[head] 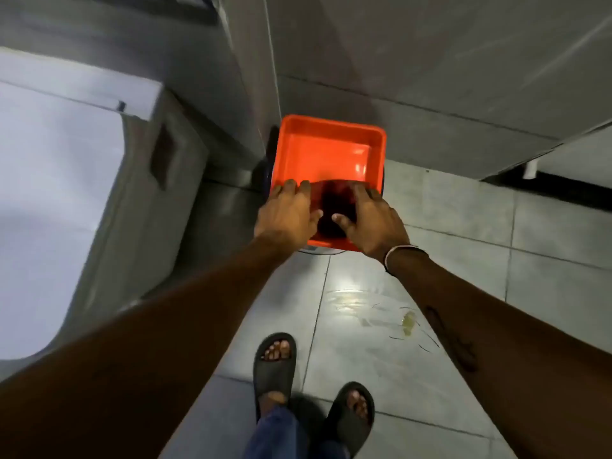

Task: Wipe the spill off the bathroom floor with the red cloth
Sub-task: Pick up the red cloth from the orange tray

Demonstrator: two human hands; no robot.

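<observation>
A dark red cloth (332, 207) lies at the near end of an orange plastic tub (328, 150) that stands on the floor by the wall. Both my hands reach into the tub. My left hand (287, 215) grips the cloth's left side and my right hand (372, 218) grips its right side, thumbs on top of the fabric. The cloth looks stretched between them. The spill (374, 314), a shiny wet patch with yellowish bits, sits on the grey floor tiles to the right of my feet, below my right forearm.
A white toilet (49, 210) fills the left side, close to my left arm. Grey tiled walls (430, 61) meet in a corner behind the tub. My feet in black slides (275, 366) stand on the tiles. A dark gap (563, 190) runs under the right wall panel.
</observation>
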